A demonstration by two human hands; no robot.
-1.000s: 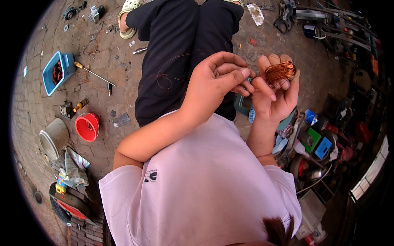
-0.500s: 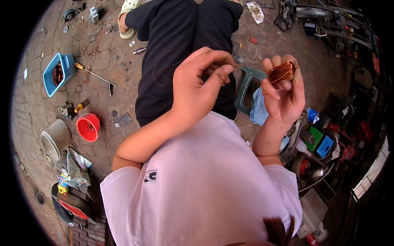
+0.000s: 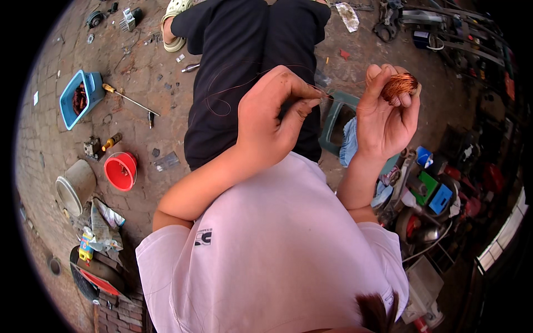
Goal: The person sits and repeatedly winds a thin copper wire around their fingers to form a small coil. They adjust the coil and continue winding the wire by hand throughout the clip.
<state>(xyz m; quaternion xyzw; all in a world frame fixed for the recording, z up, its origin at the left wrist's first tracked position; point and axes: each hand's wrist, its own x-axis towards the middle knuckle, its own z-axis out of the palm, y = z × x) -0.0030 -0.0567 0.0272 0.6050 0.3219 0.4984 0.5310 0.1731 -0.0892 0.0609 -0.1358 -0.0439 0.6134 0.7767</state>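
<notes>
My left hand (image 3: 269, 119) is pinched at thumb and forefinger on a thin copper wire (image 3: 328, 95), its other fingers curled. The wire stretches toward a bundle of fine copper winding (image 3: 402, 84), which my right hand (image 3: 387, 125) grips with bent fingers, up at the right. Loose strands of wire loop above my dark trousers (image 3: 227, 39), left of the pinch. A green plastic stool (image 3: 332, 133) with a blue cloth (image 3: 348, 141) on it stands below and between the hands.
At left lie a blue bin (image 3: 69, 114) of dark pieces, a screwdriver (image 3: 130, 101), a red bucket (image 3: 114, 177), a grey bucket (image 3: 78, 186) and bags (image 3: 105, 227). Metal parts (image 3: 427, 22) and cluttered tools and boxes (image 3: 436, 197) fill the right side; small scraps dot the paved floor (image 3: 144, 72).
My hands have moved apart from being close together: the left shifted leftward, the right rightward and slightly up with the copper bundle, uncovering more of the stool. The right fingers have shifted round the bundle.
</notes>
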